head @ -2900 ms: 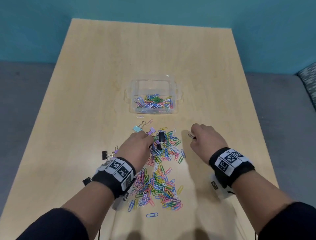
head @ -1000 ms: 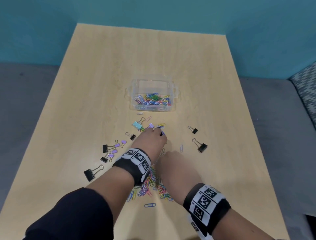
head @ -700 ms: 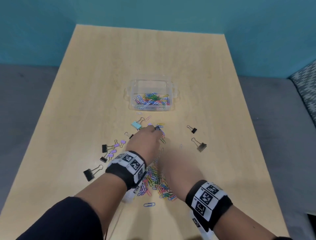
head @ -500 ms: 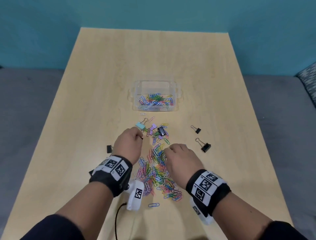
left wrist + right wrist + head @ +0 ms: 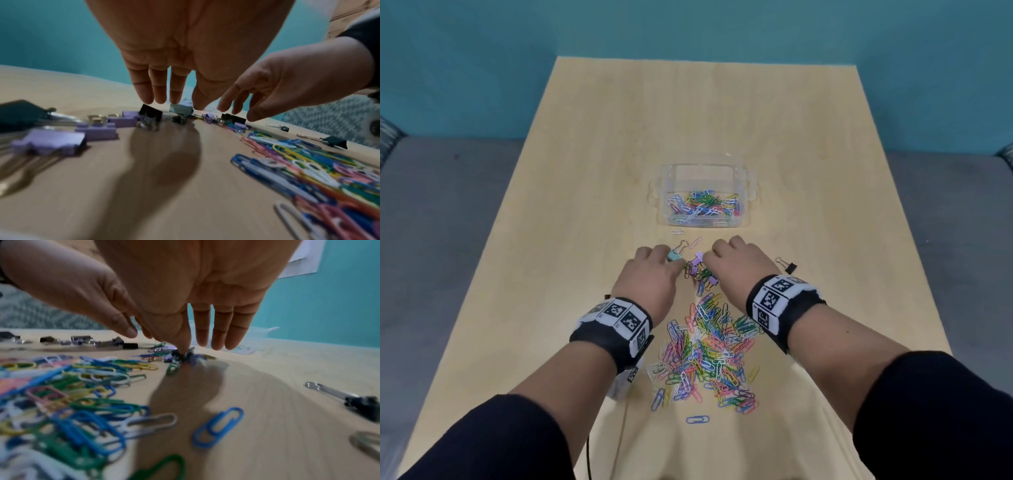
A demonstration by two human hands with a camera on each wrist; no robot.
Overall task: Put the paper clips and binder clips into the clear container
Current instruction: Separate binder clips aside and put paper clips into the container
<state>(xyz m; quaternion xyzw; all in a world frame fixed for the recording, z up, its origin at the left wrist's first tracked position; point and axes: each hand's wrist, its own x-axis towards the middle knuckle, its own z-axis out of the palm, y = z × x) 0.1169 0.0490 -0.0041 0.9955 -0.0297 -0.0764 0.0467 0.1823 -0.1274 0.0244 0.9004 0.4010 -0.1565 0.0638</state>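
1. A loose group of binder clips (image 5: pixel 96 129), lilac and black, lies on the desk (image 5: pixel 585 171) to the left of the left hand, outside the gathering so far.
2. The left hand (image 5: pixel 650 277) hovers low with straight fingers pointing down, released and gripping nothing; its fingertips (image 5: pixel 160 97) are just above a mint binder clip (image 5: pixel 674 255).
3. Between the hands sits a small knot of lilac binder clips and paper clips (image 5: pixel 700 270); judged from the pose, the step is to herd this knot together.
4. The right hand (image 5: pixel 739 267) is likewise unclenched, one fingertip (image 5: pixel 180 348) pressing into that knot, the others lifted.
5. The big heap of paper clips (image 5: pixel 709 349) lies nearer the person; the clear container (image 5: pixel 664 192), already holding some clips, stands just beyond the hands.
6. To do it well, close both hands inward along the desk, cup underneath, and lift level so nothing spills short of the rim.
7. A black binder clip (image 5: pixel 789 266) at the far right still needs collecting.
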